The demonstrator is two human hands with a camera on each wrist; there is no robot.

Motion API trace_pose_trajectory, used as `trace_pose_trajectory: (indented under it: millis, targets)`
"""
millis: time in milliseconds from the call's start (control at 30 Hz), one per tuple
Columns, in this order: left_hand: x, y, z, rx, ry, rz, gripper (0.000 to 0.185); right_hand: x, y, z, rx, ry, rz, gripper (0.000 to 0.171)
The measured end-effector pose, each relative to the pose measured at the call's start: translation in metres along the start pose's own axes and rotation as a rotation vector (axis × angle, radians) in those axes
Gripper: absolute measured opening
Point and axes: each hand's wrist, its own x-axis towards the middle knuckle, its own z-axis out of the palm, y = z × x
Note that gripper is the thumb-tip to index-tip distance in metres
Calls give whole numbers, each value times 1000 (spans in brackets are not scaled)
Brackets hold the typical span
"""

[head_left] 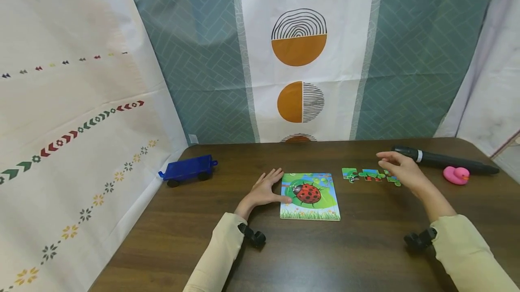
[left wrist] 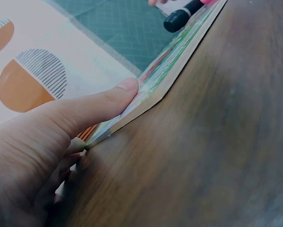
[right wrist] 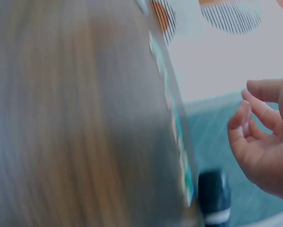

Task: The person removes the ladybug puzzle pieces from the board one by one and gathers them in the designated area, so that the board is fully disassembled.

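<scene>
A square board with a ladybug picture (head_left: 306,196) lies flat on the table. My left hand (head_left: 265,191) rests at its left side, fingers spread and thumb laid over the edge. In the left wrist view the thumb (left wrist: 110,101) touches the board's surface (left wrist: 155,78). Small jigsaw pieces (head_left: 370,174) lie in a row right of the board. Over the right end of that row hovers my right hand (head_left: 402,171), its fingers loosely bent. Nothing shows between the fingers and thumb of the right hand (right wrist: 269,132) in the right wrist view, which is blurred.
A black flashlight-like stick (head_left: 451,160) lies at the back right, with a pink toy duck (head_left: 456,175) in front of it. At the back left stands a blue toy wagon (head_left: 188,169). Patterned cloth (head_left: 203,57) hangs behind the wooden table (head_left: 325,256).
</scene>
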Motion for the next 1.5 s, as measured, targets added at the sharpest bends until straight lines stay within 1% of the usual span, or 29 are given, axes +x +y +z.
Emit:
trace_pose_trajectory:
  millis: [100, 200, 367, 500, 600, 800, 867, 1000, 1167, 1367, 1500]
  targets:
    - [0, -1, -1, -2, -2, -2, 100, 4, -22, 18, 9, -73, -37, 50]
    - [0, -2, 0, 2, 1, 1, 99, 9, -40, 39, 43, -136, -64, 49]
    - [0, -1, 1, 17, -5, -2, 98, 13, -61, 76, 104, -221, -87, 44]
    - [-1, 1, 0, -1, 1, -5, 98, 15, -71, 104, 120, -264, -91, 40]
    - [-1, 2, -1, -1, 0, -23, 98, 18, -76, 122, 117, -286, -94, 39]
    - [-2, 2, -1, 6, -1, -36, 96, 23, -87, 150, 122, -320, -130, 39]
    - [-1, 2, -1, 3, -2, -35, 96, 25, -88, 156, 111, -330, -146, 38]
    - [1, 3, 0, 15, -8, -29, 96, 27, -84, 163, 86, -342, -145, 37]
    - [2, 6, -1, 16, -6, -31, 96, 27, -81, 161, 77, -356, -139, 37]
    - [2, 6, -2, 21, -11, -31, 97, 28, -83, 160, 94, -412, -158, 45]
    - [1, 5, -2, 33, -22, -26, 100, 29, -82, 161, 73, -434, -157, 48]
